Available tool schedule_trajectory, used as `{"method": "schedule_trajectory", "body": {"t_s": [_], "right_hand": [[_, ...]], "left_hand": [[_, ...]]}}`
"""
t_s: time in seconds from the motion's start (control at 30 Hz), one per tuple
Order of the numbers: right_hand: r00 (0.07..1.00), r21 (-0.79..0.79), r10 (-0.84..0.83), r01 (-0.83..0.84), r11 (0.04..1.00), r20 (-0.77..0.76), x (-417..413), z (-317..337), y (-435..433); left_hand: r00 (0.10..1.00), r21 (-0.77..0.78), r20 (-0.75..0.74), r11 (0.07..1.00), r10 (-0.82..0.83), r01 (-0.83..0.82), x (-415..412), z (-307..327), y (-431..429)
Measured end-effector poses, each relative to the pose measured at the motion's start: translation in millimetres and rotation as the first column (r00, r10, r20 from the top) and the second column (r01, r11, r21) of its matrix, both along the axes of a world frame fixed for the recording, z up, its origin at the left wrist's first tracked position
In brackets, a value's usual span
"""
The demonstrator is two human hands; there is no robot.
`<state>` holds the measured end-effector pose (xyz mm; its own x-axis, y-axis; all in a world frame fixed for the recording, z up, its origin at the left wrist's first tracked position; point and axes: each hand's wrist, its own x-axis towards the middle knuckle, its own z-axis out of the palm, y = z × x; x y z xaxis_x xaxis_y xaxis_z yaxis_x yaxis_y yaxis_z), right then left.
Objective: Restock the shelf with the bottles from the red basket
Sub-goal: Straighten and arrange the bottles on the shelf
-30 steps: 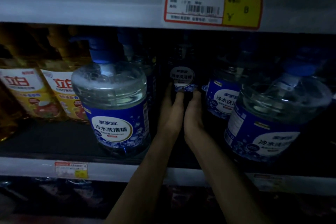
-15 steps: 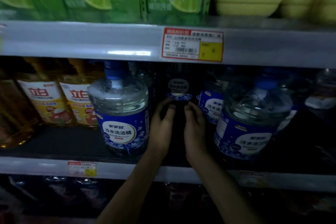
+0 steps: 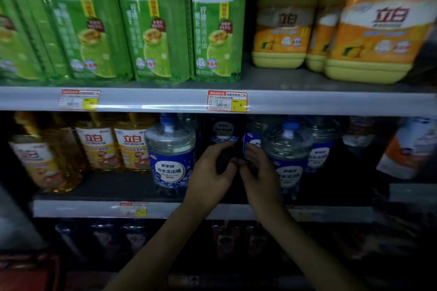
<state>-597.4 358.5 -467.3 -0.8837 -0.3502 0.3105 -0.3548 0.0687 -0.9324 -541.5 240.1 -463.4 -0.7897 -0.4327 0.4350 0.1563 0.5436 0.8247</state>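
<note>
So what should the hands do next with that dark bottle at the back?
Probably let go and pull back. The left hand and right hand flank the dark blue-labelled bottle, which stands upright deep on the dark middle shelf, between clear blue-labelled bottles.

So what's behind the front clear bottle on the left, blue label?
Behind the front clear bottle, another clear bottle's shoulder shows. Beside it, both hands reach a deeper bottle. Further back is too dark.

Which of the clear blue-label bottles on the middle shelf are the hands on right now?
The dark bottle set back in the gap, between the front-left one and the front-right one. Left hand and right hand flank its lower part; the others stand untouched.
</note>
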Motion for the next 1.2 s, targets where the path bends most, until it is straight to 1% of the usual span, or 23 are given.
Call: {"method": "schedule_trajectory", "body": {"t_s": [0.1,0.23,0.33,0.4,0.5,0.63,0.67,0.73,0.8,0.87,0.93,1.03,1.1,1.13,1.2], "right_hand": [[0.992,0.096,-0.032,0.044,0.994,-0.120,-0.1,5.3,27.8],[0.926,0.141,-0.077,0.138,0.980,-0.370,-5.6,7.0,63.9],[0.895,0.136,-0.139,0.215,0.967,-0.424,-13.0,8.3,84.3],[0.891,0.186,-0.188,0.285,0.940,-0.413,-20.7,5.7,94.6],[0.903,0.218,-0.235,0.326,0.920,-0.358,-28.3,-3.1,106.6],[0.954,0.308,-0.250,0.292,0.906,-0.167,-45.5,-13.5,110.0],[0.966,0.312,-0.239,0.258,0.914,-0.099,-50.4,-14.9,109.3],[0.979,0.244,-0.195,0.176,0.954,0.057,-57.4,-15.8,108.9],[0.980,0.173,-0.132,0.105,0.979,0.151,-61.8,-15.9,109.4],[0.982,0.152,-0.077,0.051,0.987,0.171,-65.2,-16.2,110.1],[0.984,0.158,-0.055,0.028,0.987,0.169,-71.0,-19.5,110.3],[0.982,0.177,-0.038,0.004,0.984,0.186,-77.9,-24.4,109.4],[0.980,0.160,-0.018,-0.015,0.987,0.199,-83.0,-28.2,109.1],[0.980,0.155,0.000,-0.031,0.987,0.197,-83.2,-28.5,109.3],[0.982,0.150,0.026,-0.055,0.987,0.186,-83.1,-29.4,110.3]], "left_hand": [[0.998,-0.213,0.050,0.977,0.024,-0.013,12.0,3.7,10.0],[0.989,-0.465,0.104,0.884,0.103,-0.043,13.6,4.9,27.2],[0.979,-0.597,0.127,0.801,0.158,-0.051,6.7,1.2,40.6],[0.973,-0.649,0.147,0.760,0.176,-0.039,1.6,-3.6,48.9],[0.970,-0.695,0.150,0.718,0.189,-0.032,-6.3,-16.0,56.6],[0.951,-0.734,0.160,0.676,0.266,-0.066,-18.5,-30.1,59.3],[0.944,-0.726,0.169,0.684,0.282,-0.074,-21.6,-31.5,60.2],[0.936,-0.679,0.208,0.730,0.285,-0.072,-29.6,-33.4,62.1],[0.932,-0.622,0.232,0.779,0.277,-0.077,-37.9,-35.6,64.8],[0.935,-0.549,0.248,0.832,0.252,-0.078,-45.1,-38.0,68.4],[0.945,-0.437,0.250,0.896,0.209,-0.083,-51.4,-40.6,71.8],[0.963,-0.169,0.242,0.982,0.122,-0.082,-61.2,-43.3,75.1],[0.976,0.015,0.210,0.998,0.060,-0.064,-68.3,-45.8,73.5],[0.980,0.075,0.195,0.996,0.030,-0.046,-70.0,-46.3,72.6],[0.986,0.138,0.164,0.990,-0.009,-0.014,-71.9,-47.9,70.9]]}}
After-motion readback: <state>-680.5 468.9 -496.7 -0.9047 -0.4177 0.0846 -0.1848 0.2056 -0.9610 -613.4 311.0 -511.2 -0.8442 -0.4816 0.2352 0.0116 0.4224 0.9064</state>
